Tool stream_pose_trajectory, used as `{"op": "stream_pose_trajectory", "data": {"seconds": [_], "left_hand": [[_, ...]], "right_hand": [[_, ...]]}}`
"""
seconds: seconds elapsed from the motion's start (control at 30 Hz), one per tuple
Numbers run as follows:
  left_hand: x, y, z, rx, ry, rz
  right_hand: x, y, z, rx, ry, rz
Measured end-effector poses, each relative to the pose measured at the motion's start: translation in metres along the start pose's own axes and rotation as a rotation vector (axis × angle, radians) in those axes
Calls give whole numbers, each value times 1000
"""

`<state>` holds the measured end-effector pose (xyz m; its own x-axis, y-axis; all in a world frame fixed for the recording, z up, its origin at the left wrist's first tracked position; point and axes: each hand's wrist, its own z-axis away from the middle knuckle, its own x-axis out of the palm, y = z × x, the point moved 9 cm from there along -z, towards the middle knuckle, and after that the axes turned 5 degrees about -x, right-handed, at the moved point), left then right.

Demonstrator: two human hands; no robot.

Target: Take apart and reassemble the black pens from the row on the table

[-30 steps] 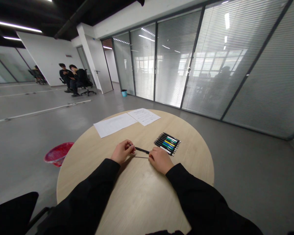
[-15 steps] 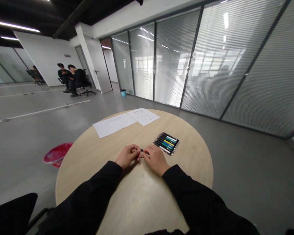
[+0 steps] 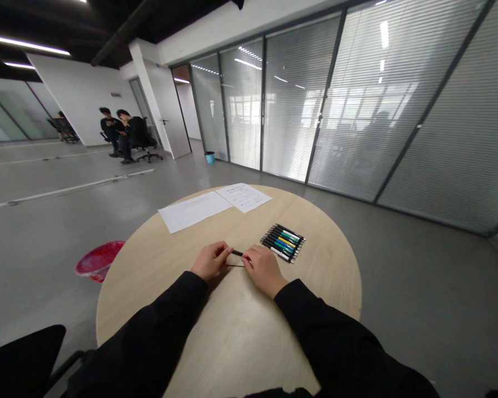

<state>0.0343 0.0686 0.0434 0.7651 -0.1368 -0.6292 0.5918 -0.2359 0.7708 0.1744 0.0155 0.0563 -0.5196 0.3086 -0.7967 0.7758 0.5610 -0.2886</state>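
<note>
My left hand [image 3: 211,261] and my right hand [image 3: 264,271] rest close together on a round pale wood table [image 3: 240,331]. A short black pen barrel [image 3: 237,253] spans the gap, its ends at the fingertips of both hands. Just below it, a thin dark rod [image 3: 234,265], possibly a pen refill, runs between my hands. Whether it is held or lying on the table, I cannot tell. Beside my right hand lies a tight row of several black pens with coloured clips [image 3: 283,243].
Two white paper sheets [image 3: 193,211] [image 3: 243,197] lie at the table's far edge. A red basin [image 3: 98,260] stands on the grey floor left of the table. Far back, two seated people [image 3: 122,132] sit near a door; glass partitions with blinds [image 3: 315,105] line the right.
My hands came together around the black barrel, then drew slightly apart. The thin rod shows again between them. The row of pens has not moved.
</note>
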Motion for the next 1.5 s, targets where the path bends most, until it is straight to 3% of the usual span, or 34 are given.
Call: {"op": "stream_pose_trajectory", "data": {"seconds": [0.07, 0.13, 0.27, 0.37, 0.53, 0.83, 1.5], "left_hand": [[-13, 0, -3, 54, 68, -279], [-18, -8, -5, 20, 67, -448], [-17, -22, -6, -52, 43, -650], [-15, -23, -4, -16, 69, -712], [-9, -15, -3, 94, 62, -622], [-3, -10, -4, 113, -25, -335], [-2, -4, -3, 171, -38, -285]], "right_hand": [[7, -1, -1, -16, -45, 62], [13, -2, -2, -26, -80, 117], [21, -2, -3, -32, -124, 182], [25, -1, -3, -37, -146, 207], [30, 0, -3, -32, -172, 217], [28, -2, -1, -37, -175, 226], [28, -3, -2, -47, -165, 215]]}}
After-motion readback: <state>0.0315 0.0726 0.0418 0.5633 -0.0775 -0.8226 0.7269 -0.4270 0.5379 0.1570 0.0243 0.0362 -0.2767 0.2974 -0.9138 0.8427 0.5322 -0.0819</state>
